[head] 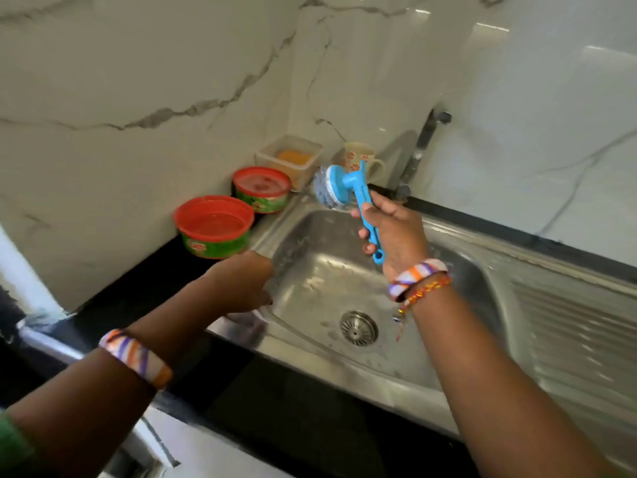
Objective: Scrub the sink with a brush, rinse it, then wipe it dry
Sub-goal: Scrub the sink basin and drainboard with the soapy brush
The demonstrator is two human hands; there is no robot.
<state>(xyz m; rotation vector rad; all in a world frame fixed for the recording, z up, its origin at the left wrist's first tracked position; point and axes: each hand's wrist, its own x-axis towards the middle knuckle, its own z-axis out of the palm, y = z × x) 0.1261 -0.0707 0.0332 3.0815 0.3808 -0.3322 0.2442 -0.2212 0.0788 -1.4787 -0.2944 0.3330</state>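
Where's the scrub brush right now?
In the head view, the blue scrub brush is held up in the right hand, above the back of the sink, just ahead of the floral mug.

No legible text or labels

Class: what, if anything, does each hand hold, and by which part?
The right hand grips the blue brush by its handle. The left hand rests on the sink rim, holding nothing.
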